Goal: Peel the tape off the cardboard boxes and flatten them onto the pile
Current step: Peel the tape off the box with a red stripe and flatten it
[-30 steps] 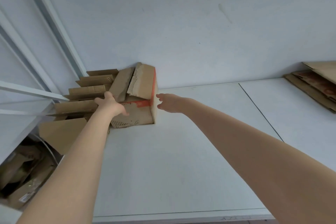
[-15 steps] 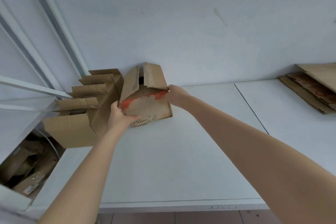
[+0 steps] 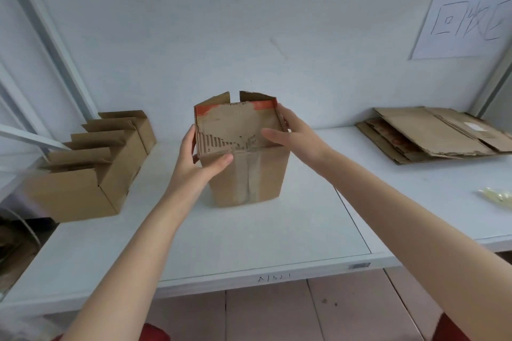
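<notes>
We hold the box (image 3: 250, 177) upright on worktop (image 3: 249, 235).
L hand (image 3: 198, 159) & R hand (image 3: 295, 134): each grip closed on its top corners; orange tape (image 3: 263, 104) along top rim.

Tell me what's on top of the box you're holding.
Orange tape along the far top edge of the box, on its torn closed flap. That flap hides the inside.

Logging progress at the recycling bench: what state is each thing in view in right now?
Box: upright on the table, unflattened, held by both hands.
Orange tape: stuck along its top edge, not peeled.
Left hand: grips the box's top left edge.
Right hand: grips the top right edge, thumb on top.
Boxes on the left: standing, flaps open.
Pile on the right: flattened sheets, stacked.
</notes>
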